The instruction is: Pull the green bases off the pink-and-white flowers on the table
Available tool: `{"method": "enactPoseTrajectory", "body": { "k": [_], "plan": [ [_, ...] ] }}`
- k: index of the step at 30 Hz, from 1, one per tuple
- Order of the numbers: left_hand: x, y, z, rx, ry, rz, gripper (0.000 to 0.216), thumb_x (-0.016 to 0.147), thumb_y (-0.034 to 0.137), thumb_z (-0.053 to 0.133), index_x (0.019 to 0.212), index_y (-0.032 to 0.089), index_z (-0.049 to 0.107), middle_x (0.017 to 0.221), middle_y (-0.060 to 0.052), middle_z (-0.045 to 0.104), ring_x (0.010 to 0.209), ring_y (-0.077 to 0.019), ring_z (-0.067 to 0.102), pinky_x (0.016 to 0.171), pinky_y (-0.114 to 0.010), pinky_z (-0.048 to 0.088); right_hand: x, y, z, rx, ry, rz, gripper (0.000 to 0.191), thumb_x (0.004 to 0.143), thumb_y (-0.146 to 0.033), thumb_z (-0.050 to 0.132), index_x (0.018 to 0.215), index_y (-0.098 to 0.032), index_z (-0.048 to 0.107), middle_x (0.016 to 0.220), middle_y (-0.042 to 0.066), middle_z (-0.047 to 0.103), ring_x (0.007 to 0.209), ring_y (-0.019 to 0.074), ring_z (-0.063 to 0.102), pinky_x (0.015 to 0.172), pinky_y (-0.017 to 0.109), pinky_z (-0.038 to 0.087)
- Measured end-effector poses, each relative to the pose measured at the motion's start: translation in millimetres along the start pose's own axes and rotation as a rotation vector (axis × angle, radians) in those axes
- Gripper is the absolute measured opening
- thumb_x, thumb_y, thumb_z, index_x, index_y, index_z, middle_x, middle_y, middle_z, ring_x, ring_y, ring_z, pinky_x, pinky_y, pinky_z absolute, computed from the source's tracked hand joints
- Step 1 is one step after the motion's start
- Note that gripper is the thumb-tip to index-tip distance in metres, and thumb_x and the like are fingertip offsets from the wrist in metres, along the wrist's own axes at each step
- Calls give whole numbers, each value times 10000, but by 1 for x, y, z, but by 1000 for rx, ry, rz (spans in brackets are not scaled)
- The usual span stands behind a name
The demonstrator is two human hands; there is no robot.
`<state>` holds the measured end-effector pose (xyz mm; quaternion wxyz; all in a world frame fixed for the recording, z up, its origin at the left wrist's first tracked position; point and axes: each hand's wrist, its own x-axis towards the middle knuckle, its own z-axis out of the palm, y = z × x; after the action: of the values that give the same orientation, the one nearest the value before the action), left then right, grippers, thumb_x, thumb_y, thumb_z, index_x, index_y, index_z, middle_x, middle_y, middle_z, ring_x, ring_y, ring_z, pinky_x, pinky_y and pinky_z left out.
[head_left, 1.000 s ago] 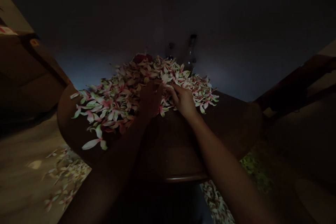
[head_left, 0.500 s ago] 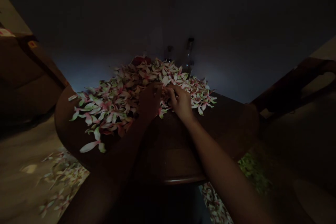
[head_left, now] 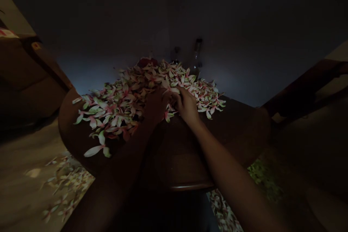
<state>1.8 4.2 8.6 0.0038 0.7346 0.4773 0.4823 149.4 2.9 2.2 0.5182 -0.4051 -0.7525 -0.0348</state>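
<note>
Rm R on tbl (head_left: pixel 239 125); flower heap (head_left: pixel 136 88) blocks fwd.

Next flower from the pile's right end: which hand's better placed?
Likely right: the right hand is nearer the pink-and-white, green-tipped flowers at that end; the left hand lies farther left.

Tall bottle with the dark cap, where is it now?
In the head view, the tall bottle stands right of centre, behind the flower heap and beyond the right hand; its base is hidden.
</note>
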Motion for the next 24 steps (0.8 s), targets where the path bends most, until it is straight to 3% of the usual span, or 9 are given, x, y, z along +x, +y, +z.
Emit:
{"method": "enactPoseTrajectory", "body": {
  "k": [5,9,19,24],
  "plan": [
    [0,-4,4,64,-105,39,281,959,354,492,1093,176,664,1011,-76,722,958,-216,648,887,-319,458,3,0,-7,-26,7,49,314,990,-352,422,1169,-189,622,1083,111,714,986,226,671,871,374,520],
    [-2,-1,5,121,-193,61,301,958,302,490,1171,140,628,1106,-119,697,1022,-233,633,933,-350,455,4,-3,-9,-3,-33,107,313,991,-379,427,1081,-191,660,851,67,723,783,192,679,749,325,511],
    [2,4,10,104,-253,127,317,986,160,329,999,141,645,1000,-125,692,976,-210,642,904,-326,469,3,-3,-15,111,32,202,358,981,-446,446,780,-211,627,600,-4,631,552,140,591,587,275,443],
    [3,-2,4,121,-273,161,305,969,170,342,994,118,642,1008,-148,687,1004,-229,629,938,-360,462,2,-2,-11,256,-12,319,404,968,-537,428,791,-221,609,562,-22,586,462,118,534,503,266,426]
  ]
}}
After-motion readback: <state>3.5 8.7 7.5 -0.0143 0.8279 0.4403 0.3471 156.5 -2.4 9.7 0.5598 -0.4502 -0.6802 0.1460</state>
